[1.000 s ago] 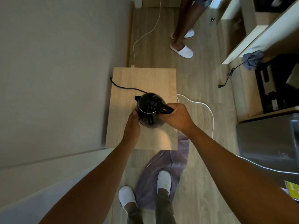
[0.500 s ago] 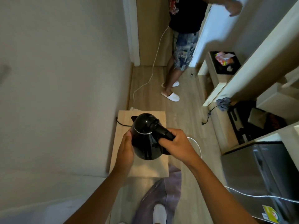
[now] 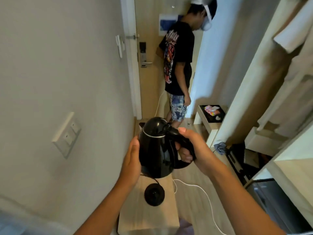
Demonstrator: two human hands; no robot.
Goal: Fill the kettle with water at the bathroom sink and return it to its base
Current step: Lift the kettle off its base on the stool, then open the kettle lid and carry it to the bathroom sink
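A black electric kettle [image 3: 155,146] with a closed lid hangs upright in the air in front of me. My right hand [image 3: 193,146] is wrapped around its handle. My left hand [image 3: 132,160] presses flat against the kettle's left side. Below it, the round black base [image 3: 154,194] lies bare on a low wooden table [image 3: 147,217], with its black cord running off to the left. The kettle is well clear of the base.
Another person [image 3: 179,65] stands in the narrow hallway ahead by the entrance door [image 3: 149,82]. A white cable [image 3: 201,192] trails across the wooden floor. A wall with switches [image 3: 66,134] is close on my left. Shelves and a small fridge [image 3: 277,204] line the right.
Both hands have lifted the kettle off its base and raised it. My view has tilted up from the floor towards the hallway, so the bare base and the other person now show.
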